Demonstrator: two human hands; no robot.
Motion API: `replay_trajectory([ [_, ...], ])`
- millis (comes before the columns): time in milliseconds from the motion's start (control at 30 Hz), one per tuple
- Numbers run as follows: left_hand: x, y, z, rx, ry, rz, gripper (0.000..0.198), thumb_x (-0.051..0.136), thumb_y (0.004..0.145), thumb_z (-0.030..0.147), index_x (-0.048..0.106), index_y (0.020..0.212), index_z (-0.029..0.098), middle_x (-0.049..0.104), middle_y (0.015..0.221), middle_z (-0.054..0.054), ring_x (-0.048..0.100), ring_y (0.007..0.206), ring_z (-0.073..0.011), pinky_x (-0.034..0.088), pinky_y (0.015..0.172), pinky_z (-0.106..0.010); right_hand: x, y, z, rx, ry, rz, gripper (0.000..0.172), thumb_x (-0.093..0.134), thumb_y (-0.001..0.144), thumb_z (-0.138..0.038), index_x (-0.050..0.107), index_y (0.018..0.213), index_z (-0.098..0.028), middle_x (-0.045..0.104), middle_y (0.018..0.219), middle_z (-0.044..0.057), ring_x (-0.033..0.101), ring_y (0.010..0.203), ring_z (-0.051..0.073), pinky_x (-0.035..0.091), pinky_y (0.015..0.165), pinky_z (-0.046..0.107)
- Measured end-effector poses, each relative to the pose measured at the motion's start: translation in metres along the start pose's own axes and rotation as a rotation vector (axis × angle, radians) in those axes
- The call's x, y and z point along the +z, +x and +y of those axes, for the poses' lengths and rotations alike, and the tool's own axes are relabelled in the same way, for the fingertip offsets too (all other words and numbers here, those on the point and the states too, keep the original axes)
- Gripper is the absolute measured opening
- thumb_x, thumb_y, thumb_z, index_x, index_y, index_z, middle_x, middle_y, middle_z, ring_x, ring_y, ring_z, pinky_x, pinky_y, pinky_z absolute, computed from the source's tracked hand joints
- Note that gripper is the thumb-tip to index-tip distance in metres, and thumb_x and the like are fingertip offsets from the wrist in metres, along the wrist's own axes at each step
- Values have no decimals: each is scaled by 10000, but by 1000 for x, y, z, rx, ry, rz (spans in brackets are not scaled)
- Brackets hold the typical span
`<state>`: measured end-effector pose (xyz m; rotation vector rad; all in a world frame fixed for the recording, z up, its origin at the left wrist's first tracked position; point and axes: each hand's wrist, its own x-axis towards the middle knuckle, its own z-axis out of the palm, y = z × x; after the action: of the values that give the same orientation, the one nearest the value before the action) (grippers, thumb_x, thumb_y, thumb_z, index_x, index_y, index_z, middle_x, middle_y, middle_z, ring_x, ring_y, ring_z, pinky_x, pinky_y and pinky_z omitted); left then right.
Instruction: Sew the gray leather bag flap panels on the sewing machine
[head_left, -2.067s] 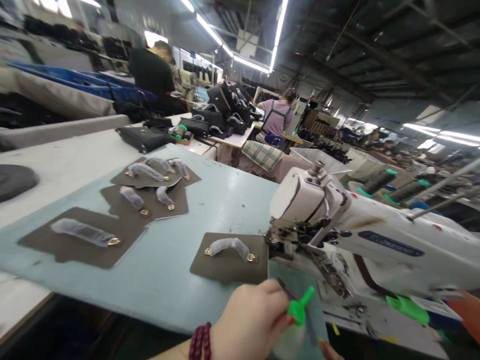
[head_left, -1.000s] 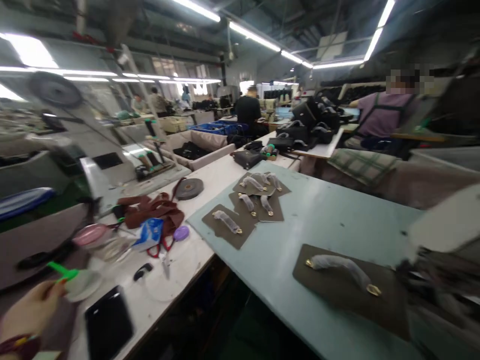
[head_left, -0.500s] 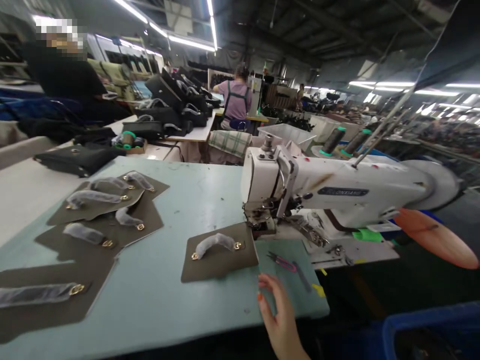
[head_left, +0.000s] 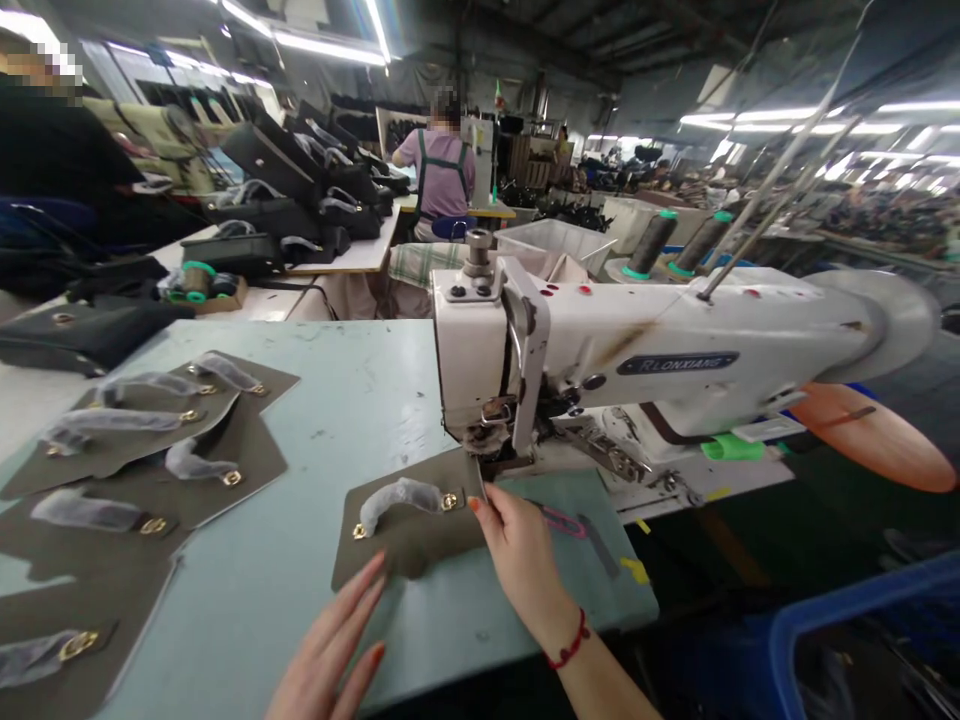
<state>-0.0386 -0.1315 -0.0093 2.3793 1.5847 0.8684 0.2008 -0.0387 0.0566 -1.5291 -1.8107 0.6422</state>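
A brown-grey bag panel (head_left: 450, 535) lies on the pale green tabletop, its far right corner under the head of the sewing machine (head_left: 472, 345). Fixed to the panel is a curved handle (head_left: 403, 494) wrapped in clear film, with gold metal fittings at both ends. My right hand (head_left: 517, 550) pinches the panel's right edge between thumb and fingers. My left hand (head_left: 330, 640) is open, fingers stretched out, its fingertips at the panel's near left edge; whether they press on it I cannot tell. Thread snips (head_left: 564, 522) with pink handles lie just right of my right hand, partly hidden by it.
Several similar panels with wrapped handles (head_left: 142, 420) overlap on the left of the table (head_left: 360, 380). Behind are dark bags (head_left: 277, 170) and a person in a purple top (head_left: 446, 170). A blue bin (head_left: 787, 640) stands at lower right; thread cones (head_left: 652, 245) rise behind the machine.
My left hand has come into view at the panel's near edge. My right hand has moved up and left and taken hold of the panel's right edge. The view has shifted right.
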Motion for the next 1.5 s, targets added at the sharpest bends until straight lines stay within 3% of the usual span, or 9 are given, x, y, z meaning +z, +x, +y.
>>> replay_trajectory([
  [133, 43, 89, -1, -2, 23, -19, 782, 481, 959, 331, -4, 1564, 225, 211, 1601, -227, 249, 1460, -393, 387, 1087, -600, 3, 2, 2, -1, -105, 13, 344, 419, 1031, -339, 700, 937, -163, 735, 829, 102, 698, 748, 216, 426, 626, 254],
  [233, 47, 127, -6, 48, 51, -4, 817, 533, 929, 379, 44, 1565, 222, 268, 1582, -210, 215, 1467, -399, 283, 1117, -656, 10, 1, 5, 4, -100, 30, 396, 383, 1039, -366, 698, 913, -161, 730, 804, 104, 679, 686, 208, 401, 592, 258],
  [400, -7, 152, -6, 256, 240, 6, 491, 654, 844, 418, 585, 1324, 343, 556, 1368, -103, 515, 1197, -353, 400, 1034, -563, 24, -1, 2, 114, 310, 35, 431, 412, 1018, -435, 683, 822, -163, 667, 700, 42, 569, 607, 149, 376, 550, 220],
  [533, -43, 173, 10, 369, 394, -76, 392, 707, 777, 468, 690, 1158, 380, 614, 1222, -90, 538, 1061, -346, 429, 911, -531, 31, -2, -2, 260, 590, 39, 493, 456, 973, -518, 616, 692, -146, 528, 605, -2, 436, 563, 119, 321, 516, 210],
  [667, -41, 174, 14, 332, 341, -74, 381, 675, 811, 501, 698, 1157, 344, 616, 1177, -86, 541, 1017, -319, 437, 870, -479, 31, -2, 1, 316, 674, 19, 497, 483, 947, -545, 552, 653, -150, 434, 602, -19, 367, 571, 107, 297, 519, 205],
  [833, -27, 157, 5, 247, 293, -45, 394, 627, 845, 517, 688, 1185, 327, 613, 1197, -108, 522, 1061, -348, 438, 879, -524, 22, 0, 1, 308, 658, -57, 520, 444, 950, -577, 585, 692, -147, 450, 619, -10, 392, 595, 116, 324, 530, 202],
  [1000, -27, 157, 3, 259, 298, -41, 393, 609, 850, 528, 706, 1175, 330, 640, 1168, -118, 539, 1032, -362, 436, 862, -532, 20, 1, -1, 294, 596, -9, 497, 448, 956, -531, 547, 658, -146, 387, 620, -17, 354, 613, 113, 299, 543, 211],
  [1233, -26, 161, 5, 222, 311, -81, 422, 518, 893, 524, 687, 1222, 319, 637, 1128, -155, 518, 1070, -405, 412, 885, -580, 24, 7, 5, 319, 566, -1, 549, 443, 942, -584, 607, 678, -132, 484, 631, 1, 427, 624, 122, 358, 568, 204],
  [1500, -27, 168, 12, 133, 298, -138, 413, 589, 850, 534, 716, 1157, 288, 652, 1095, -156, 528, 1066, -420, 426, 882, -586, 24, 14, 6, 289, 503, 39, 513, 440, 960, -532, 654, 729, -127, 511, 626, 16, 499, 673, 146, 393, 601, 210],
])
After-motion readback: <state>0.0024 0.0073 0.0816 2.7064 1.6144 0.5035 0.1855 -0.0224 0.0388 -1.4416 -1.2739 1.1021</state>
